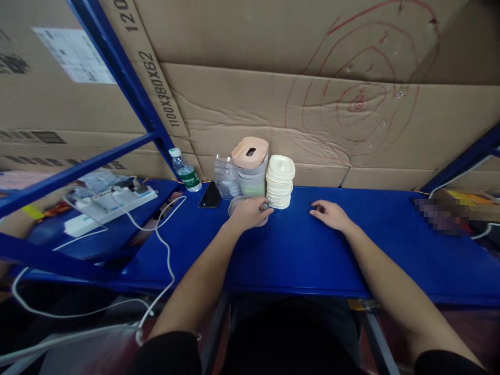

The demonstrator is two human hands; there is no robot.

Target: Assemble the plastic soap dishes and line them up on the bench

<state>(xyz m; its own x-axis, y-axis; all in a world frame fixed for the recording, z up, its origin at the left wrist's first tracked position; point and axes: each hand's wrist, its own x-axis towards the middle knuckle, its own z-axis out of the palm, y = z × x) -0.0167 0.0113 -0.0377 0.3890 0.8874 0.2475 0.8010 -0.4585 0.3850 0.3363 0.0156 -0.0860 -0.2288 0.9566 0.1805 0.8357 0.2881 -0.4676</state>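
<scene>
My left hand [249,212] lies closed over a clear round plastic lid or container [234,204] on the blue table [297,250], right in front of the stacks. My right hand [330,213] rests on the table to the right, fingers loosely curled, holding nothing I can see. Behind my left hand stand a stack of clear plastic cups [225,176], a grey stack topped by a pink lid with a hole [250,151], and a stack of cream-white dishes [280,180].
A black phone [210,195] and a water bottle [186,171] lie left of the stacks. A white power strip [107,204] with white cables [166,245] sits at far left. Cardboard boxes [312,94] wall the back; blue rack beams [128,78] cross the left.
</scene>
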